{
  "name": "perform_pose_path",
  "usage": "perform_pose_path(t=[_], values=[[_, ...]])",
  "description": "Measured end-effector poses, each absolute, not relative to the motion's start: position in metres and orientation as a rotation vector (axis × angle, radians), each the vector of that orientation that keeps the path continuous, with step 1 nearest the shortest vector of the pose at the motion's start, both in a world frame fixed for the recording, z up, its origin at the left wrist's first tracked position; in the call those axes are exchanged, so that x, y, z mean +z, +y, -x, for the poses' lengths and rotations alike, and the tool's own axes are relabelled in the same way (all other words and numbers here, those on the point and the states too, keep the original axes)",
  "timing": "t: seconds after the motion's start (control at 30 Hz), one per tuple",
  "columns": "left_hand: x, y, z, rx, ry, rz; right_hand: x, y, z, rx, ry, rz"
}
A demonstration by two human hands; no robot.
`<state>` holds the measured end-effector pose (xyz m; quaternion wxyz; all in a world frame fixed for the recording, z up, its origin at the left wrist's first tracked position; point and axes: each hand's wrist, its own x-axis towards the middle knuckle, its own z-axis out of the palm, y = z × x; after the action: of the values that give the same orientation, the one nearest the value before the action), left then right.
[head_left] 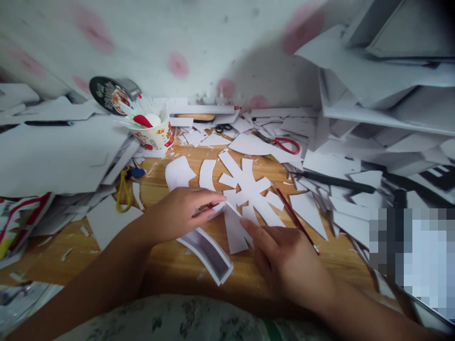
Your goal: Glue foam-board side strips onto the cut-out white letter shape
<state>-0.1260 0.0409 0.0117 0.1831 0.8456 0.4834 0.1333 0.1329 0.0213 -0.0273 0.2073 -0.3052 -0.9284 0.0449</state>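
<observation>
A white paper cut-out [249, 189] with branching strokes lies on the wooden table [170, 265]. My left hand [177, 210] rests on its left edge, fingers pinched on a flap of the paper. My right hand [280, 258] presses an index fingertip onto the lower part of the same cut-out, the other fingers curled. Two curved white pieces [179, 173] lie just beyond my left hand. A curved strip with a dark inside [209, 253] sits between my hands.
A thin red-handled brush [296, 220] lies right of the cut-out. Red scissors [286, 144] and black scissors [223, 128] lie further back. A paper cup [156, 135] of tools stands back left. Paper stacks [53, 156] crowd both sides; shelves [373, 104] stand at right.
</observation>
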Motion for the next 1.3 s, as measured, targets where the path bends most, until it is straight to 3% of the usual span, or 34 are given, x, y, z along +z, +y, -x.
perform_pose_path(t=[0.53, 1.3], values=[[0.009, 0.040, 0.126, 0.428, 1.284, -2.408, -0.013, 0.012, -0.122, 0.564, -2.748, 0.668], [0.008, 0.040, 0.124, 0.468, 1.265, -2.419, -0.022, 0.017, -0.125, 0.551, -2.739, 0.489]])
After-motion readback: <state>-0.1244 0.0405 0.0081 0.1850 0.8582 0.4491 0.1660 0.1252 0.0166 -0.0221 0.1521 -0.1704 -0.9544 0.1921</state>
